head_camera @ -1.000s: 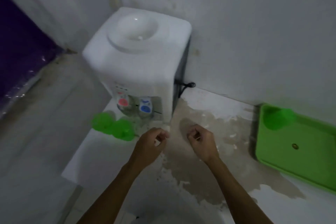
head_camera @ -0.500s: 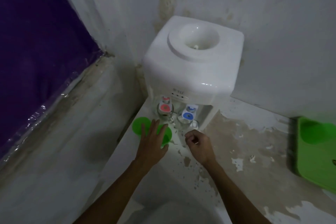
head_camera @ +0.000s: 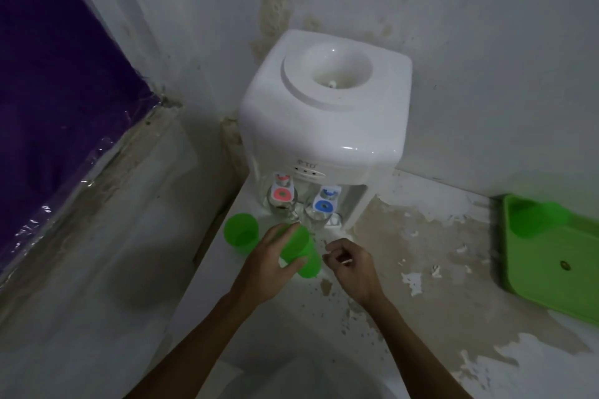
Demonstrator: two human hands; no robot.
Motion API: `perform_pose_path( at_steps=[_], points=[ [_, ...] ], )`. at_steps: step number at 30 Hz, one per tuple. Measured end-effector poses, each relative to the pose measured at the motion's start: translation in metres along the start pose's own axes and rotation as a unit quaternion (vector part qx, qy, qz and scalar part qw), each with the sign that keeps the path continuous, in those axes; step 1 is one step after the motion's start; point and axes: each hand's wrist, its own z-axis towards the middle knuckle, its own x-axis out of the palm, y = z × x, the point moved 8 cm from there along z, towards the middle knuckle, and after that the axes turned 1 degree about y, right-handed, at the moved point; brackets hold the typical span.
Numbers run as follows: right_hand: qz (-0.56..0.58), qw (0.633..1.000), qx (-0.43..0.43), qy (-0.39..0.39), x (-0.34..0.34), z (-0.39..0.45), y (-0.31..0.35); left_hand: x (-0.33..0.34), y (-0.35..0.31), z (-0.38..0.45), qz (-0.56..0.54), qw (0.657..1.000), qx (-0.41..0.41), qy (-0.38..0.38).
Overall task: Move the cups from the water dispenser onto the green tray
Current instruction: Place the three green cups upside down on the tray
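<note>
A white water dispenser (head_camera: 324,126) stands in the corner of the counter. Two clear glass cups sit under its taps, one (head_camera: 281,204) below the red tap, one (head_camera: 316,219) below the blue tap. My left hand (head_camera: 270,264) is wrapped around a green plastic cup (head_camera: 303,253), which is tilted in front of the dispenser. A second green cup (head_camera: 241,233) stands upright just to its left. My right hand (head_camera: 351,264) hovers beside the held cup, fingers curled, holding nothing. The green tray (head_camera: 557,269) lies at the far right with a third green cup (head_camera: 534,219) on it.
The white counter (head_camera: 421,301) has worn brown patches between the dispenser and the tray. Its left edge drops off beside the standing green cup. A stained wall runs behind; a purple panel (head_camera: 58,81) fills the far left.
My left hand reached from mid-counter to the green cups and has closed on the right one, tilting it. The view swung left, pushing the tray to the right edge.
</note>
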Motion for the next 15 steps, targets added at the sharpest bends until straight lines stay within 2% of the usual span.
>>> perform_pose_path(
  at_steps=[3, 9, 15],
  points=[
    [0.075, 0.997, 0.024, 0.000, -0.004, -0.011, -0.007, 0.010, -0.010, 0.000, -0.077, 0.997, -0.015, -0.014],
    [0.173, 0.982, 0.068, -0.024, -0.028, -0.029, -0.024, 0.060, -0.010, -0.006, -0.230, 0.961, -0.154, 0.005],
    [0.199, 0.974, 0.075, -0.081, -0.082, -0.047, -0.053, 0.126, -0.030, 0.001, -0.282, 0.930, -0.229, 0.059]
  ],
)
